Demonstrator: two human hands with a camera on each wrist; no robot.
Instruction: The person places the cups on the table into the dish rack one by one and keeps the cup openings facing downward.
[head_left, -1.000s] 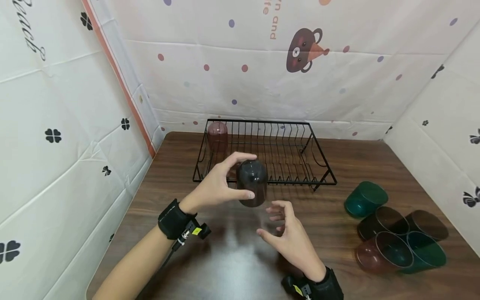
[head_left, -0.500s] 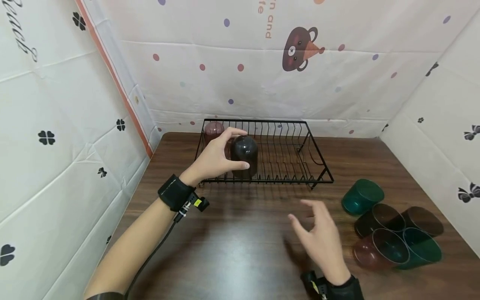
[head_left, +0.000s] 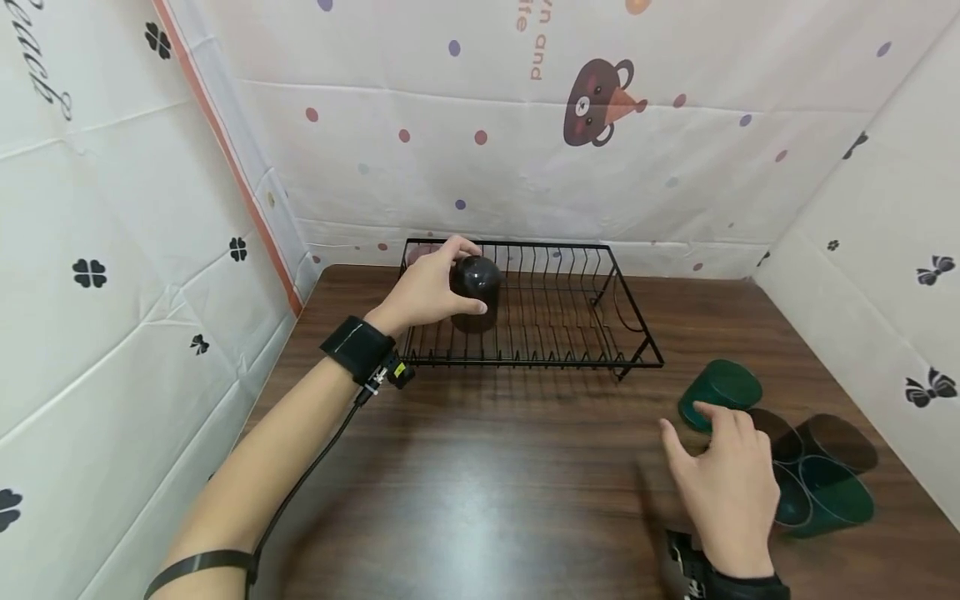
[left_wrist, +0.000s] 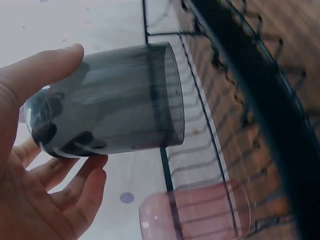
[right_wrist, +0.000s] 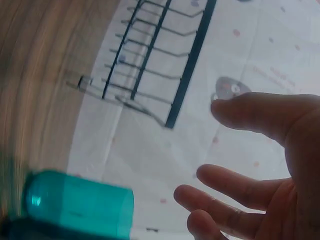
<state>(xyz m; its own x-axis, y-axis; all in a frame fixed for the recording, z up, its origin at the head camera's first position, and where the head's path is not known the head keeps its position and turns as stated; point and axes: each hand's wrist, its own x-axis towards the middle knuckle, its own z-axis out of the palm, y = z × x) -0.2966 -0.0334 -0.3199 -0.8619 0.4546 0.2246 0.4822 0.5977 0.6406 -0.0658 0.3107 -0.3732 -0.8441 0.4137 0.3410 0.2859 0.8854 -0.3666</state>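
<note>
My left hand [head_left: 427, 287] grips a dark grey see-through cup [head_left: 476, 293] by its closed end, mouth downward, over the left part of a black wire dish rack [head_left: 555, 364]. In the left wrist view the grey cup [left_wrist: 115, 100] lies between thumb and fingers, beside the pink cup [left_wrist: 200, 212] in the rack. My right hand [head_left: 731, 492] is spread, palm down and holding nothing, near a green cup [head_left: 722, 392]. The right wrist view shows its thumb and fingers apart, with the green cup [right_wrist: 80, 205] off their tips.
Behind and beside the right hand stand several cups: a dark brown one [head_left: 838, 442], another green one [head_left: 838, 496] and others partly covered by the hand. A patterned white cloth [head_left: 525, 183] hangs behind the wooden table [head_left: 450, 500]. A cable [head_left: 315, 471] runs along the left forearm.
My left hand has carried the grey cup away from me and leftward, from in front of the rack to over it. The right hand has moved right to the cup group.
</note>
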